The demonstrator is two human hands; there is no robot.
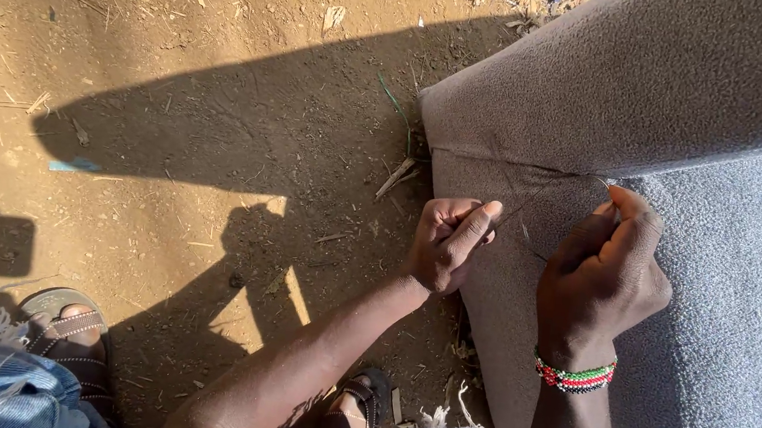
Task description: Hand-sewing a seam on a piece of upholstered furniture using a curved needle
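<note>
Head view: left hand (447, 245) pinches a fold of grey fabric (674, 122) spread on the dirt ground (178, 79) at right, keeping it taut. Right hand (603, 275), just beside it, closes on what may be a thin thread or needle, hard to see.

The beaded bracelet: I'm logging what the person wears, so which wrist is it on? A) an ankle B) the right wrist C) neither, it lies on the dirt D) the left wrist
B: the red, green and black beaded bracelet circles the wrist of the right hand, which rests on the grey fabric.
</note>
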